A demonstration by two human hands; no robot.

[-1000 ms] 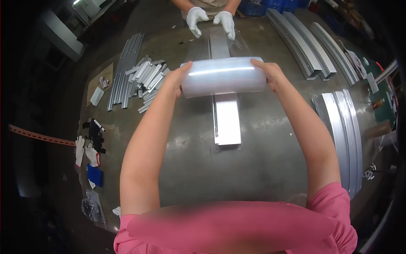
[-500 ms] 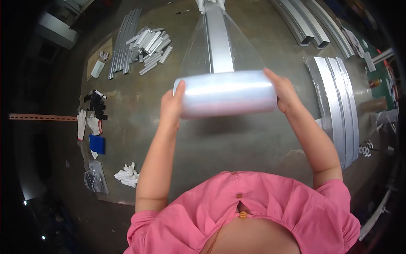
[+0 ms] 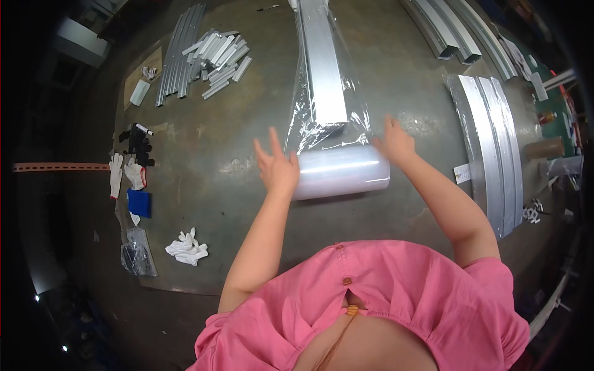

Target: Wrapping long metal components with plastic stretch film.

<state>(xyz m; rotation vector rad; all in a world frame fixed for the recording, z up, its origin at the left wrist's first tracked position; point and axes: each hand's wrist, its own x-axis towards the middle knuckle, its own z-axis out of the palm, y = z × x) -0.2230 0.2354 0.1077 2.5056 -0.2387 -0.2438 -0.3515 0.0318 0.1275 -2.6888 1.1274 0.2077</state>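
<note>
A thick roll of clear stretch film point(image 3: 341, 174) lies crosswise on the table in front of me. From it a loose, wrinkled sheet of film point(image 3: 302, 137) runs forward around a long silver metal profile point(image 3: 325, 74), whose near end stops just beyond the roll. My left hand point(image 3: 276, 167) is open at the roll's left end, fingers spread and pointing away from me. Off the right end, my right hand point(image 3: 395, 143) has its fingers stretched out, close to the film's edge. Neither hand grips the roll.
Short metal pieces point(image 3: 219, 59) and long bars point(image 3: 179, 55) lie at the far left. Wrapped profiles point(image 3: 489, 154) stand along the right, with more profiles point(image 3: 439, 31) behind. White gloves point(image 3: 187, 247), a blue pad point(image 3: 139, 203) and a bagged item point(image 3: 137, 256) are at the left.
The film roll, held up between both hands before, now rests on the table. Both hands have let go and opened. The stretched film has slackened around the profile's end.
</note>
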